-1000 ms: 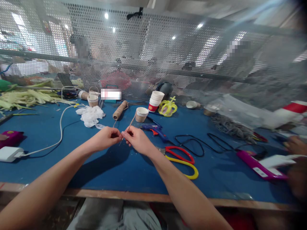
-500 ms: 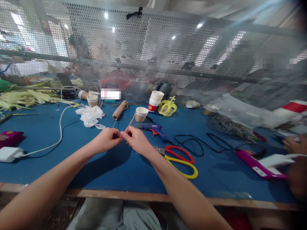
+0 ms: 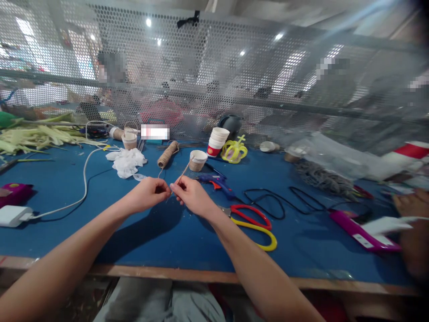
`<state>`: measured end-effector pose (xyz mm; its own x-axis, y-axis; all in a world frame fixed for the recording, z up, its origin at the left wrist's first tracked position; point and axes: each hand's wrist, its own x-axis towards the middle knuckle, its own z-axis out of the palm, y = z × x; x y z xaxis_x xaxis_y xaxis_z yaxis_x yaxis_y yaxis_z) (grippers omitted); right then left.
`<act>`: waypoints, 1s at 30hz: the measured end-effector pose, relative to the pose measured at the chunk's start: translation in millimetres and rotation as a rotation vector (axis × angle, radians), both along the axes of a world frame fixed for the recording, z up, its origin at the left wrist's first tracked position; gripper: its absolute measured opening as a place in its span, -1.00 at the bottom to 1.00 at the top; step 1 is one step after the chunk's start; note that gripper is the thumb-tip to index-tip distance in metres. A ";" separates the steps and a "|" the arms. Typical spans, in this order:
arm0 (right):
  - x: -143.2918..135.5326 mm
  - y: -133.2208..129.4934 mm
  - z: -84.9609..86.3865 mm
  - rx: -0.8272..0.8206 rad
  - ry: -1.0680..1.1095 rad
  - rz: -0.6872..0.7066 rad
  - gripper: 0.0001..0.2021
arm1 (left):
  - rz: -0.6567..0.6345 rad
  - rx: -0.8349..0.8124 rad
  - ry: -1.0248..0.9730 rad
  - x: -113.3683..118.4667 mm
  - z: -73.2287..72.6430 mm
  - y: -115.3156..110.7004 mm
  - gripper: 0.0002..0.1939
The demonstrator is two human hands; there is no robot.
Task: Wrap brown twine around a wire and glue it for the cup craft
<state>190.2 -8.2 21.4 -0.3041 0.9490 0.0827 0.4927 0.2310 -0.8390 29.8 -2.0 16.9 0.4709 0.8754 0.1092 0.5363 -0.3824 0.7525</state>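
My left hand (image 3: 154,193) and my right hand (image 3: 188,193) meet fingertip to fingertip above the blue table, both pinched on thin brown twine (image 3: 185,170). The twine runs from my right fingers up to a small white paper cup (image 3: 197,161) with its lower part wrapped in brown. Another strand goes from beside my left fingers to the twine roll (image 3: 168,154) behind. Just right of my right hand lie a blue glue gun (image 3: 219,182) and scissors (image 3: 253,223) with one red and one yellow handle.
White crumpled material (image 3: 127,163) and a wrapped cup (image 3: 129,139) are at the back left. Stacked cups (image 3: 218,141) stand beside a yellow crown-shaped piece (image 3: 233,151). Black cable (image 3: 268,201) and a purple power strip (image 3: 363,232) lie right, near another person's hand (image 3: 410,203).
My two hands have barely shifted, with the twine still between their fingers. The other person's hand at the right edge has moved slightly.
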 end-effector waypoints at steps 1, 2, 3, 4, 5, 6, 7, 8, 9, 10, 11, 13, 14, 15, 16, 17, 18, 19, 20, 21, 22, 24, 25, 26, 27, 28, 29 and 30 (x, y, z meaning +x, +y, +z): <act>-0.3 0.2 0.0 0.010 -0.015 -0.002 -0.85 | 0.007 0.002 0.006 0.5 -0.4 -0.3 -0.80; -0.5 0.4 -0.2 0.021 -0.032 -0.005 -0.85 | 0.013 0.000 0.010 1.0 -0.8 -0.6 -0.81; -0.6 0.5 -0.5 0.036 -0.048 -0.010 -0.85 | 0.020 -0.003 0.012 1.5 -1.2 -1.0 -0.81; -0.6 0.7 -0.9 0.051 -0.061 -0.014 -0.84 | 0.027 -0.007 0.013 1.9 -1.6 -1.5 -0.82; -0.6 0.8 -1.6 0.065 -0.071 -0.020 -0.84 | 0.034 -0.008 0.015 2.2 -1.9 -1.9 -0.82; -0.6 0.8 -2.3 0.077 -0.076 -0.025 -0.84 | 0.038 -0.007 0.017 2.3 -2.2 -2.2 -0.82; -0.5 0.9 -3.2 0.084 -0.076 -0.029 -0.84 | 0.039 -0.008 0.016 2.3 -2.4 -2.3 -0.82; -0.5 1.0 -4.1 0.085 -0.071 -0.030 -0.84 | 0.038 -0.014 0.009 2.2 -2.6 -2.3 -0.82; -0.5 1.1 -4.9 0.077 -0.061 -0.025 -0.84 | 0.034 -0.025 -0.002 2.1 -2.8 -2.0 -0.81; -0.6 1.2 -5.6 0.062 -0.050 -0.019 -0.83 | 0.027 -0.040 -0.017 1.9 -3.2 -1.6 -0.81; -0.6 1.2 -6.1 0.046 -0.038 -0.013 -0.83 | 0.019 -0.056 -0.035 1.7 -3.7 -1.1 -0.80; -0.9 1.1 -6.8 0.031 -0.022 -0.010 -0.81 | 0.009 -0.085 -0.072 1.6 -5.0 -0.1 -0.79; -1.0 1.0 -7.0 0.035 -0.021 -0.015 -0.81 | 0.008 -0.097 -0.086 1.7 -5.6 0.3 -0.79; -1.1 0.8 -7.1 0.044 -0.022 -0.021 -0.81 | 0.011 -0.107 -0.097 1.9 -6.2 0.6 -0.78; -1.2 0.7 -7.1 0.054 -0.026 -0.027 -0.80 | 0.018 -0.113 -0.104 2.2 -6.6 0.8 -0.78; -1.2 0.6 -7.0 0.062 -0.028 -0.032 -0.80 | 0.025 -0.117 -0.109 2.5 -6.8 0.9 -0.77; -1.0 0.5 -6.7 0.063 -0.025 -0.033 -0.80 | 0.031 -0.119 -0.113 2.8 -6.6 0.8 -0.76; -0.6 0.4 -6.4 0.059 -0.014 -0.027 -0.79 | 0.031 -0.124 -0.120 3.0 -6.2 0.6 -0.75; 0.0 0.4 -5.8 0.051 0.012 -0.009 -0.80 | 0.028 -0.135 -0.132 3.1 -5.5 0.3 -0.74; 0.7 0.4 -5.1 0.039 0.048 0.020 -0.82 | 0.022 -0.152 -0.151 3.1 -4.7 -0.1 -0.73; 1.6 0.5 -4.2 0.024 0.086 0.055 -0.84 | 0.012 -0.174 -0.171 2.9 -3.9 -0.5 -0.72; 3.3 0.6 -2.2 -0.001 0.141 0.115 -0.87 | -0.005 -0.211 -0.198 2.2 -2.2 -1.2 -0.73; 4.0 0.6 -1.2 -0.009 0.146 0.126 -0.87 | -0.011 -0.214 -0.200 1.7 -1.5 -1.4 -0.73; 4.5 0.5 -0.5 -0.014 0.136 0.122 -0.86 | -0.017 -0.204 -0.195 1.2 -0.8 -1.5 -0.73; 4.8 0.3 0.1 -0.017 0.119 0.107 -0.85 | -0.025 -0.186 -0.183 0.5 -0.1 -1.4 -0.73; 4.9 0.1 0.5 -0.018 0.101 0.091 -0.84 | -0.036 -0.161 -0.166 -0.2 0.6 -1.2 -0.74; 4.8 -0.1 0.8 -0.018 0.084 0.075 -0.84 | -0.046 -0.134 -0.144 -0.9 1.3 -1.0 -0.75; 4.6 -0.2 0.8 -0.018 0.069 0.061 -0.84 | -0.053 -0.109 -0.119 -1.6 1.9 -0.6 -0.76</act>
<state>194.8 -8.4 22.2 -0.3559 0.9303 0.0882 0.4194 0.2433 -0.8746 28.3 -2.6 18.8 0.5065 0.8592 0.0728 0.4216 -0.3204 0.8483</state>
